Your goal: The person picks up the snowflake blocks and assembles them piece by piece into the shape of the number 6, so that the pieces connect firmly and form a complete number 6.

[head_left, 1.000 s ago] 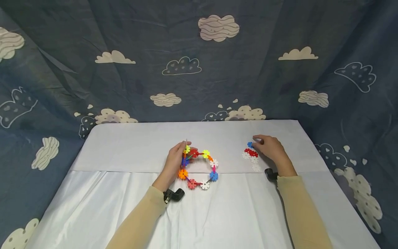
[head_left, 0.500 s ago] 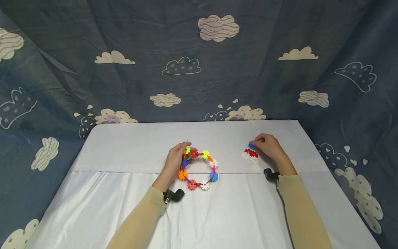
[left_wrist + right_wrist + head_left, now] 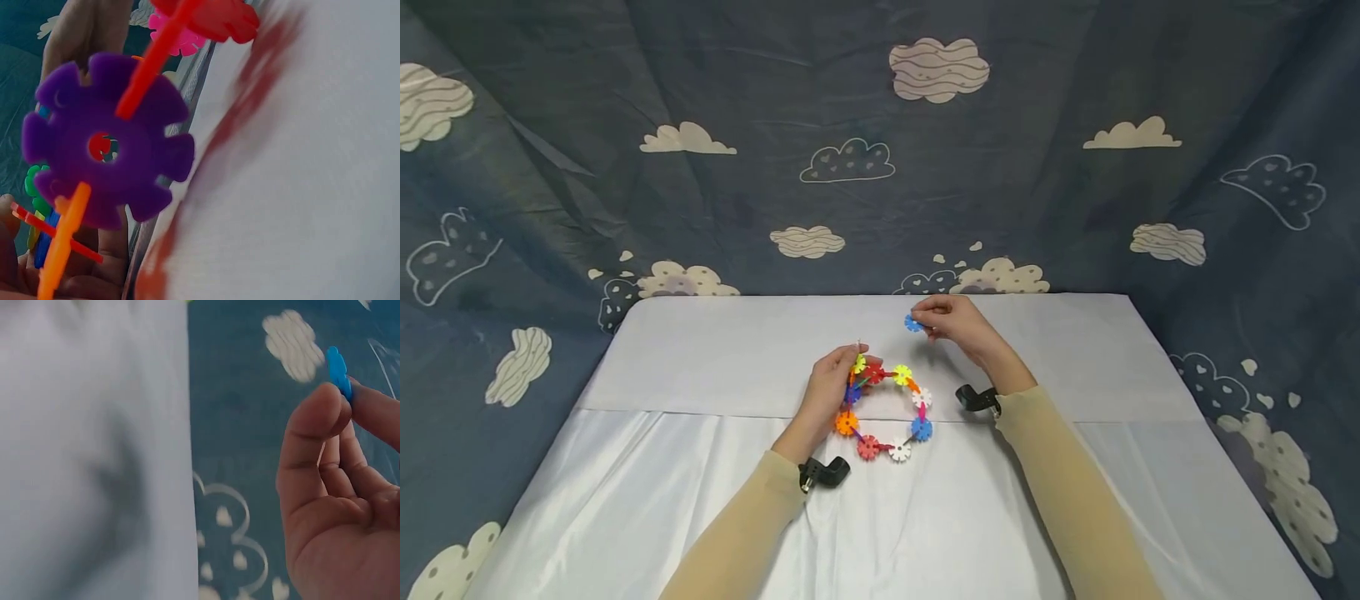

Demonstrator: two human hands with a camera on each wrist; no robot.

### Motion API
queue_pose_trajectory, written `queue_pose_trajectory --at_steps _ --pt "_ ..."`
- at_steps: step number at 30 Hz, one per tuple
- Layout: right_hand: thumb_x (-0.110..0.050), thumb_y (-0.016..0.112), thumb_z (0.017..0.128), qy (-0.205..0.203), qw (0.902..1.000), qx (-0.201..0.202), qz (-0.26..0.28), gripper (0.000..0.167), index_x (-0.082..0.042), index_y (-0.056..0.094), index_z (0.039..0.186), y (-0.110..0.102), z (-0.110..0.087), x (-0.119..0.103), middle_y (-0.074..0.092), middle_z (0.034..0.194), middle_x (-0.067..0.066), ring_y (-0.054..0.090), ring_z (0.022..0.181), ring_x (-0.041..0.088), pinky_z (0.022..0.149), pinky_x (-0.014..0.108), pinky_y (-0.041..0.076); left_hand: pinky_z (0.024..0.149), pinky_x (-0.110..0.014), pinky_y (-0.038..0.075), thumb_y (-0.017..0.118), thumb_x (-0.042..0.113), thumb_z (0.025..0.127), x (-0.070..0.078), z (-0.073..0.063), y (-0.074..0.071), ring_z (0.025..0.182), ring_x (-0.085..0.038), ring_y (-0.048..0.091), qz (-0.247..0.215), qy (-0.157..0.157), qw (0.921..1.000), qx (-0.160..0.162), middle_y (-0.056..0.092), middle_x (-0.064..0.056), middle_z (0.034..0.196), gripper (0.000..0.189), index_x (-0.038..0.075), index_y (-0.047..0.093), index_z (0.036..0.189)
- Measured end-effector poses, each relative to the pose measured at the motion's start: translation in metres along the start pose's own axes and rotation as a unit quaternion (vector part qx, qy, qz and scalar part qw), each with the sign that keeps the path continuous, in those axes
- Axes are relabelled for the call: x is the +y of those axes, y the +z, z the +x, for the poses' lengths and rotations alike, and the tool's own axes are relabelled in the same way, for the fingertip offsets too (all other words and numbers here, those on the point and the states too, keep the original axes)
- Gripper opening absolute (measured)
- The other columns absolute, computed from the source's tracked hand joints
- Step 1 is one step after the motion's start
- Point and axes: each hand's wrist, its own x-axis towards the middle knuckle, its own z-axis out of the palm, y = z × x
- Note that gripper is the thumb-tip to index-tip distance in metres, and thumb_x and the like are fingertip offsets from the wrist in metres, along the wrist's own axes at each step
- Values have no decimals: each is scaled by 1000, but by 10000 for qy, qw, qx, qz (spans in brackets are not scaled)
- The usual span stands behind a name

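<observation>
My left hand (image 3: 827,387) grips the left side of a ring of interlocking plastic snowflake discs (image 3: 921,429), joined in many colours. In the left wrist view, a purple disc (image 3: 56,140) fills the foreground, with red and orange discs slotted into it edge-on; my left fingers (image 3: 112,250) show behind. Thumb and fingertips of my right hand (image 3: 962,329) pinch a single blue snowflake disc (image 3: 913,322), held up beyond the ring's upper right. The right wrist view shows this blue disc (image 3: 338,370) edge-on between thumb and index finger.
A white cloth (image 3: 700,358) covers the table, and a dark curtain printed with clouds (image 3: 850,250) hangs around its back and sides. Black cameras are strapped to both wrists. My right forearm (image 3: 1060,467) now covers the spot of the loose red and white discs.
My right hand took hold of the blue disc beside the loose red and white ones, lifted it and carried it left toward the ring. My left hand kept its grip, nearly still.
</observation>
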Motion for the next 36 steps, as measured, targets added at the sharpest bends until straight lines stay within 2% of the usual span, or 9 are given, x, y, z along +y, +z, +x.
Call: queue_pose_trajectory --at_steps 9,13,19,21,27,30,32,34,36 --pt "-23 75 101 -233 9991 -190 -312 23 -3 72 111 51 23 -12 75 90 4 66 77 14 94 56 62 87 -33 65 49 45 113 1 1 4 109 -18 74 134 -2 9999 95 79 -6 124 48 9 67 140" --pt "-21 76 100 -258 9986 -281 -369 20 -3 72 107 62 27 -16 75 87 5 68 72 13 93 54 63 84 -32 66 50 42 113 0 1 4 109 -16 74 24 15 10000 85 79 -8 124 46 8 68 139" --pt "-18 75 101 -341 9974 -367 -513 15 -3 72 105 68 28 -18 74 83 3 69 68 12 75 34 64 83 -31 65 48 42 114 0 2 3 106 -14 75 43 66 10000 33 80 -6 122 46 8 67 140" --pt "-18 75 101 -346 9975 -371 -490 15 -3 72 105 68 28 -18 74 83 3 69 68 11 73 30 63 84 -30 65 47 42 114 0 2 3 107 -14 75 97 63 9999 33 80 -5 122 47 9 67 140" --pt "-17 73 102 -345 9972 -446 -498 15 -3 73 106 70 29 -19 75 85 4 70 69 12 78 37 66 87 -30 64 47 43 114 2 1 1 115 -17 73 186 9 9998 58 80 -4 123 46 11 67 141" --pt "-18 74 101 -326 9970 -435 -554 15 -3 73 105 71 30 -19 75 84 4 70 69 12 82 42 66 94 -35 63 47 43 114 2 1 1 121 -20 71 162 -47 9998 80 80 -3 122 46 11 68 139" --pt "-18 74 100 -281 9971 -398 -591 15 -4 72 103 71 30 -19 75 82 4 69 68 12 81 43 66 100 -33 59 47 45 114 2 1 1 127 -19 67 242 -58 9996 141 80 -1 122 46 13 70 138" --pt "-19 75 99 -234 9973 -346 -612 16 -4 72 101 72 30 -19 75 79 4 68 66 12 79 43 65 99 -28 55 48 46 113 2 1 1 131 -17 63 337 -73 9992 203 80 0 123 46 15 72 135" --pt "-20 76 99 -202 9972 -298 -655 16 -4 72 101 72 30 -19 74 78 3 68 65 12 76 39 65 87 -23 51 48 48 113 3 0 0 128 -15 61 444 -65 9986 281 80 0 124 46 17 74 134"
